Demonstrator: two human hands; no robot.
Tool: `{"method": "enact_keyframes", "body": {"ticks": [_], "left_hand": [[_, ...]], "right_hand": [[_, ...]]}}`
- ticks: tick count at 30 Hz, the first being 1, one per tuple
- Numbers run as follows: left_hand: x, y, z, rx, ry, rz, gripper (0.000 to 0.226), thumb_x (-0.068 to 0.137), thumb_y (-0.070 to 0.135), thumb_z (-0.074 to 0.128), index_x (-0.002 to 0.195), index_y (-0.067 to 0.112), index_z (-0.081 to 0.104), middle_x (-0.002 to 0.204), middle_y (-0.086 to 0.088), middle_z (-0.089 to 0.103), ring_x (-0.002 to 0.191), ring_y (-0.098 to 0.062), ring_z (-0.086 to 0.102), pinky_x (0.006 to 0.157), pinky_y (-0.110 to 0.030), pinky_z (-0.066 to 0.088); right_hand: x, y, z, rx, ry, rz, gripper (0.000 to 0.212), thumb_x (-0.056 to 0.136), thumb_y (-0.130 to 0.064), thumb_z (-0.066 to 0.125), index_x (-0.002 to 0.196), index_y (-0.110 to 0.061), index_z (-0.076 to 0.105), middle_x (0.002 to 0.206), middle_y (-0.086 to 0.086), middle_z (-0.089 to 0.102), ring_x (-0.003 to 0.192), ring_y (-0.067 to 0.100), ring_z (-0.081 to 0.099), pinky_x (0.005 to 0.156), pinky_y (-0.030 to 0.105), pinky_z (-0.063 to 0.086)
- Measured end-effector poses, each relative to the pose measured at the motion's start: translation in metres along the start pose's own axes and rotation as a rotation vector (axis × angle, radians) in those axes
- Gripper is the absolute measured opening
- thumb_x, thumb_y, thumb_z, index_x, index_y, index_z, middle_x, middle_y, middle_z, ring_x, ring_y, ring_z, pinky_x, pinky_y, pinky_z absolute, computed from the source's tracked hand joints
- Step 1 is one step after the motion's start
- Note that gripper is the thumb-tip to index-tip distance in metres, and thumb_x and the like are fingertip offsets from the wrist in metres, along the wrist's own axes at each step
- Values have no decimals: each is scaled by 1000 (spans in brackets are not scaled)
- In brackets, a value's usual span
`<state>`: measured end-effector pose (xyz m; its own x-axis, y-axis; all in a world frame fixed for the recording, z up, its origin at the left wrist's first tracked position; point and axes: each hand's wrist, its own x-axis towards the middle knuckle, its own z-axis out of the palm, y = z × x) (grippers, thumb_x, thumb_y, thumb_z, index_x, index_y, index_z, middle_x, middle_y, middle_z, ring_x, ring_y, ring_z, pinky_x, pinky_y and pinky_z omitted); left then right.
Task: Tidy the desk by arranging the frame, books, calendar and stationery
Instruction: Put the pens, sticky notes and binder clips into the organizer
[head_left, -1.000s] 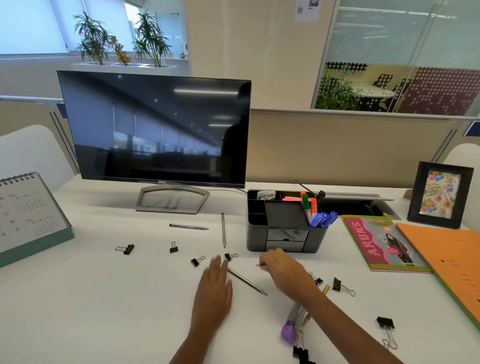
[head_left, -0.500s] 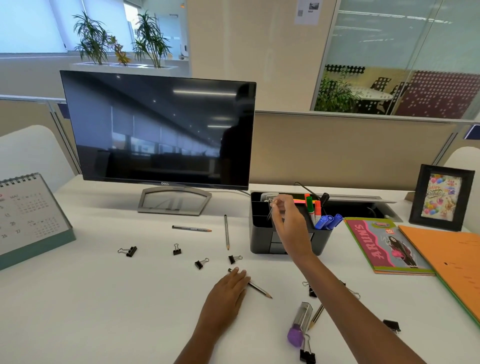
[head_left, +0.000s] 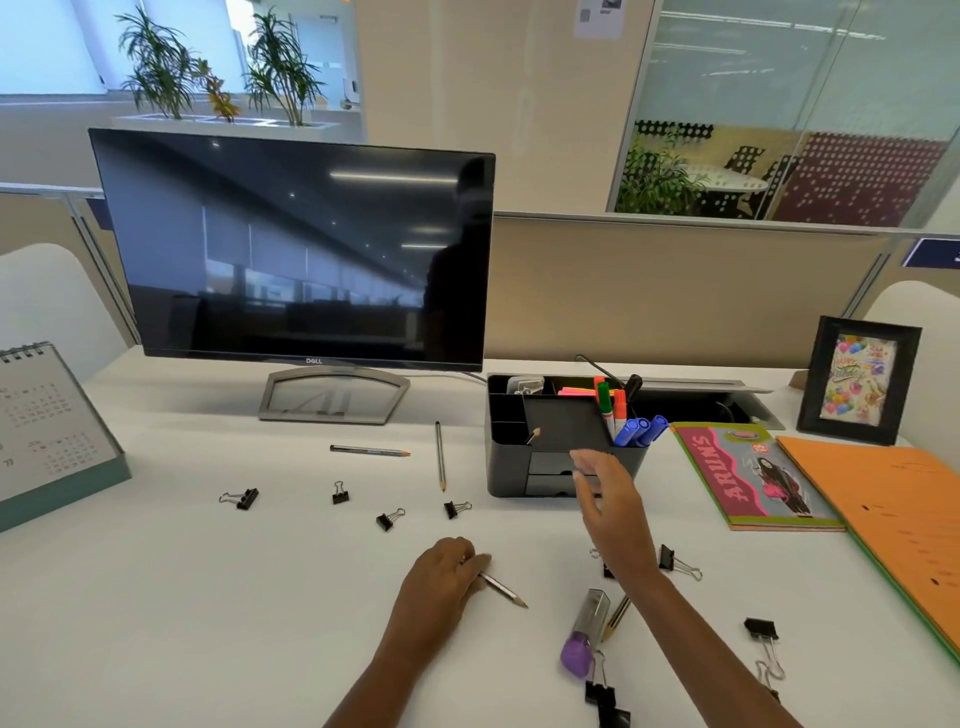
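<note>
A black desk organiser (head_left: 514, 457) stands mid-desk with markers (head_left: 631, 428) and one pencil (head_left: 533, 435) in it. My right hand (head_left: 613, 512) hovers in front of it, fingers apart, holding nothing. My left hand (head_left: 441, 582) lies on the desk with its fingers closed on a pencil (head_left: 504, 590). Two more pencils (head_left: 370, 450) (head_left: 440, 456) lie near the monitor stand. Several black binder clips (head_left: 240, 499) are scattered about. A calendar (head_left: 49, 431) stands at far left. A photo frame (head_left: 857, 382), a pink book (head_left: 753, 478) and an orange folder (head_left: 893, 519) are at right.
A dark monitor (head_left: 296, 254) stands behind the pencils. A purple-capped tube (head_left: 584, 636) and a gold pen (head_left: 615, 618) lie under my right forearm. A cable hatch (head_left: 727, 402) is open behind the organiser. A beige partition (head_left: 675, 296) closes the desk's back.
My right hand carried a pencil up from the desk to the organiser, left it there and has drawn back down, empty. My left hand slid right and curled around the pencil on the desk.
</note>
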<state>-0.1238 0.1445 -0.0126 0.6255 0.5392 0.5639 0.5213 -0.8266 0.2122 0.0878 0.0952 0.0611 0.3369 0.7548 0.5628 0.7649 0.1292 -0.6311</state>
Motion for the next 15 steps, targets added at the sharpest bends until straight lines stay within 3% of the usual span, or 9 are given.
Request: {"method": "enact_keyframes", "body": {"ticks": [3,7,9,11,15], "left_hand": [[0,1,2,81,17,53,19,78,27,48,73,22,65,75,10,50,70,-8,38,58,-21,31],[7,8,0,118,38,97,11,80,22,46,74,22,56,77,9,41,66,-9,36,56,-23,30],[20,18,-5,61,45,65,6,84,23,44,81,23,50,79,8,43,65,-8,42,50,-18,35],[39,32,-12,-64,85,-29,8,88,23,41,86,21,49,79,4,51,62,-6,47,47,-15,40],[87,55,-36,-468,285,-341,10,95,14,44,96,7,53,87,5,47,72,3,50,58,-8,40]], "right_hand": [[-31,20,-17,-68,-9,20,38,90,-30,36,108,-6,60,102,1,60,95,16,56,82,29,50],[-67,37,-33,-175,-95,14,31,88,-22,34,98,-12,61,92,-1,60,91,5,48,87,2,32],[-80,41,-37,-215,-104,16,30,86,-17,35,96,-8,62,89,4,60,90,6,46,87,-1,27],[-89,47,-38,-237,-73,35,33,86,-17,35,97,-4,64,90,8,61,91,12,46,89,4,27],[-94,45,-40,-231,12,61,32,85,-16,36,95,-4,64,89,5,60,90,11,46,90,0,25]]}}
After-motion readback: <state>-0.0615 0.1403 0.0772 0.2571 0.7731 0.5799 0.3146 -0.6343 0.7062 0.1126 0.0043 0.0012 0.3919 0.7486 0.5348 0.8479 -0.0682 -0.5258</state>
